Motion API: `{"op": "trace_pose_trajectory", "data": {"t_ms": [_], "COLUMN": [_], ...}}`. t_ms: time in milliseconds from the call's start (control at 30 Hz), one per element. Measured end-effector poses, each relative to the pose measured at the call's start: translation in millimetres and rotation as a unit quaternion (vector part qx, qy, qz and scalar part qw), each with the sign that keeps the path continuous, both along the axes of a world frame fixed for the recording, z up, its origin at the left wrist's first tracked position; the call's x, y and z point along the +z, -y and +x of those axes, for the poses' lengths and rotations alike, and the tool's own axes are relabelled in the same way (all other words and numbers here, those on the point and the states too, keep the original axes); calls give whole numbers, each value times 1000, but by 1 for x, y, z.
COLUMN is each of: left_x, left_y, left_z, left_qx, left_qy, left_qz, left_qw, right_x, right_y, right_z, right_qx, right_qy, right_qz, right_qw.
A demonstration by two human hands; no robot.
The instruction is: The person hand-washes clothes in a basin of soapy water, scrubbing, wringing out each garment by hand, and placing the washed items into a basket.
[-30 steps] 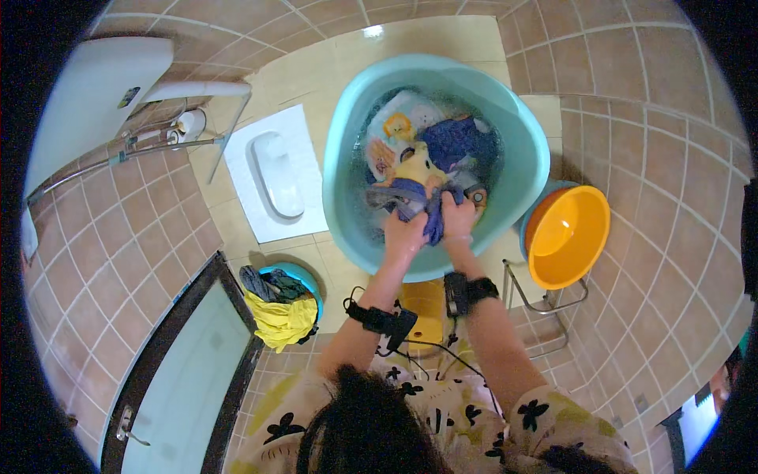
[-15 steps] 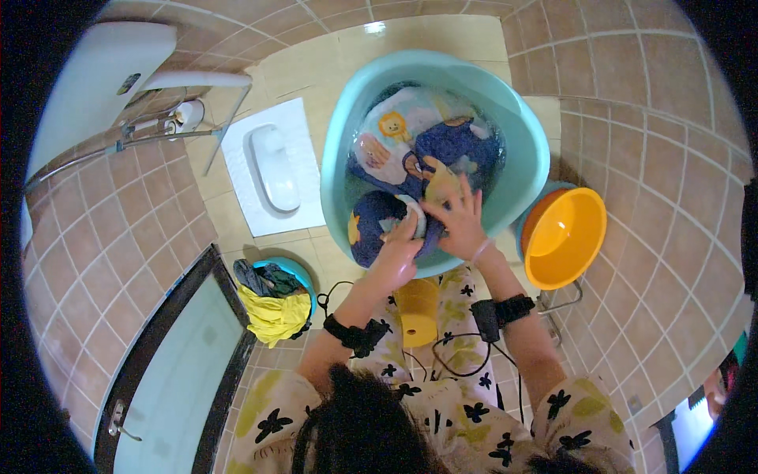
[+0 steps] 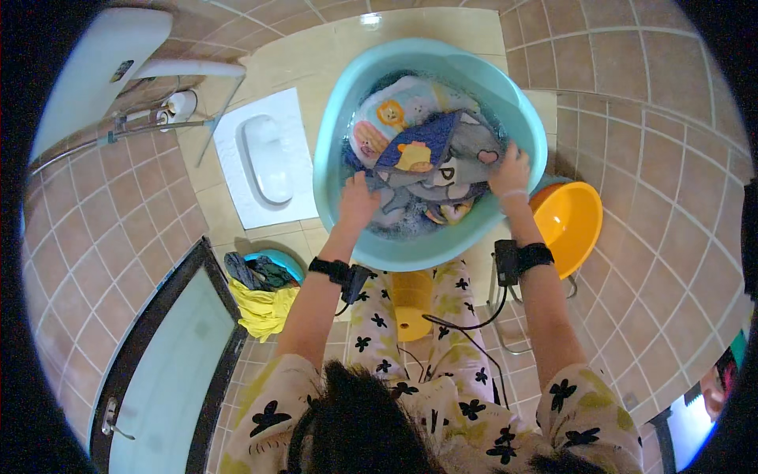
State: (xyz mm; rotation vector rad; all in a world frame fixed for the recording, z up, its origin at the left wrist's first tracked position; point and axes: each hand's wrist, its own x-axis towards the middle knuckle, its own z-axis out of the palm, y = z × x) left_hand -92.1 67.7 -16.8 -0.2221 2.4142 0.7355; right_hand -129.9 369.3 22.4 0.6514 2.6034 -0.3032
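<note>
Down in the big teal basin (image 3: pixel 347 95), I have both hands in the soapy water with the wet clothes. My left hand (image 3: pixel 357 201) sits at the near left side of the pile, with its fingers curled down into a grey cloth (image 3: pixel 442 170), so I judge it is gripping that cloth, though the water hides the fingertips. My right hand (image 3: pixel 509 170) rests on the right side of the same pile, close to the basin wall, with its fingers bent over the cloth edge; it looks like a loose hold, and I cannot tell if it is pinching tight. A dark blue piece with a small yellow picture (image 3: pixel 416 146) lies on top in the middle, and a pale piece with cartoon animals (image 3: pixel 387 118) lies behind it, toward the far wall. The washing looks to be in the rubbing part, I think. To do it well, I would keep both hands low in the water, so nothing splashes over the rim. I would hold one piece with both hands and rub it on itself, not grab the whole pile. The basin sits on the tiled floor (image 3: pixel 655 197) between my knees. An orange bowl (image 3: pixel 576 221) sits just beside it on my right, and a small tub with a yellow cloth (image 3: pixel 264 304) sits near my left. I would take care not to bump the orange bowl with my elbow.
</note>
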Motion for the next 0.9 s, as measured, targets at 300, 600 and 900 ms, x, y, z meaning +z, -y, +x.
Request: {"op": "trace_pose_trajectory", "data": {"t_ms": [300,600,900], "left_x": [-35,-14,-35], "left_y": [-26,-56,-99], "left_z": [-12,20,-58], "left_qx": [-19,-166,148], "left_qy": [28,-30,-244], "left_qz": [43,17,-10], "left_qw": [999,985,958], "right_x": [-40,40,241], "right_y": [82,49,-27], "right_z": [-3,50,51], "right_qx": [370,-91,-200], "right_qy": [53,88,-318], "right_qz": [-92,-465,-513], "right_qw": [923,876,772]}}
